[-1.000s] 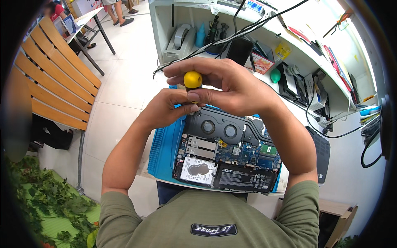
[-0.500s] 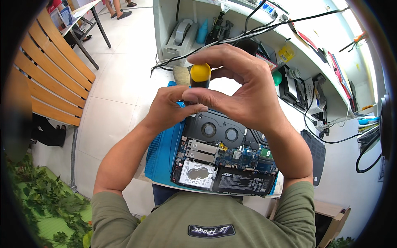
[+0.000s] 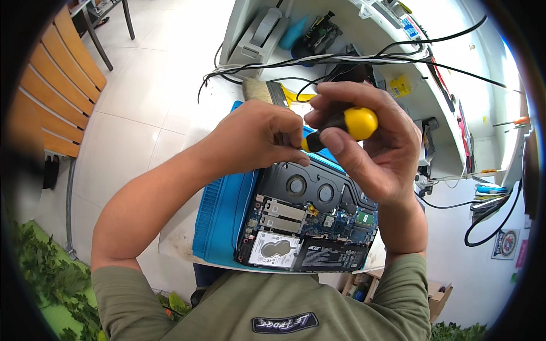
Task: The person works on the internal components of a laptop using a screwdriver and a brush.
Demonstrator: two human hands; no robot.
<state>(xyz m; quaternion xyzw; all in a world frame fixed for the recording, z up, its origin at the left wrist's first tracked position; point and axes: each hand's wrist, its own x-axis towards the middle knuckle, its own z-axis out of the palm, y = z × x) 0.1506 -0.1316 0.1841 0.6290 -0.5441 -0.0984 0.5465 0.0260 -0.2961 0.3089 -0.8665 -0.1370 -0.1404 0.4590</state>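
Observation:
My right hand (image 3: 378, 150) holds a screwdriver (image 3: 360, 124) by its thick yellow-and-black handle, tilted with its rounded butt to the right. The fingers of my left hand (image 3: 263, 138) are closed at its front end; the shaft and tip are hidden behind them, as is any small part there. Below both hands lies a laptop with its bottom cover off (image 3: 310, 210). Two fans, a silver hard drive (image 3: 274, 249), a black battery (image 3: 331, 257) and a blue circuit board (image 3: 344, 227) show. Under the laptop is a blue mat (image 3: 219, 219).
A wide bristle brush (image 3: 264, 92) lies beyond my hands. Black and white cables (image 3: 341, 58) cross in front of a white shelf unit holding a tape dispenser (image 3: 261, 37) and a blue bottle (image 3: 293, 33). A slatted wooden bench (image 3: 62, 85) stands to the left.
The screwdriver has tipped over from nearly butt-up to slanting right. My right hand has moved right and lower, and my left hand shifted slightly right. The whole view has shifted a little.

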